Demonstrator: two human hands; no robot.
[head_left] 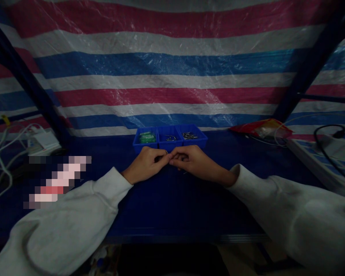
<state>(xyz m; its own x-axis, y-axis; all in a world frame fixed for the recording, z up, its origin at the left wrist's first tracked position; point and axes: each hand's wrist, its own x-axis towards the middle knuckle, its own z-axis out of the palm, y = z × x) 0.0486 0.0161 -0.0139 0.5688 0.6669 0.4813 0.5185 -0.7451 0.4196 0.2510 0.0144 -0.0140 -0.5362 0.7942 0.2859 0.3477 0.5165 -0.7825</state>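
Observation:
My left hand (149, 164) and my right hand (194, 163) meet over the blue table, fingertips pinched together and touching. Whatever lies between the fingertips is too small and dark to make out. Just beyond them stand three joined blue bins. Green items (147, 137) fill the left bin (136, 145). A few thin metal pieces (170, 138) lie in the middle bin (166, 145). The right bin (200, 143) has a heap of small metal parts (189, 135). Beneath my right hand a tiny shiny bit (185, 173) shows on the table.
White cables (1, 161) and a white power adapter (44, 141) sit at the left. A red plastic bag (261, 127) lies at the back right, near a pale box (313, 161) with a black cable (327, 153). Blue posts (310, 65) and a striped sheet (172, 65) bound the table.

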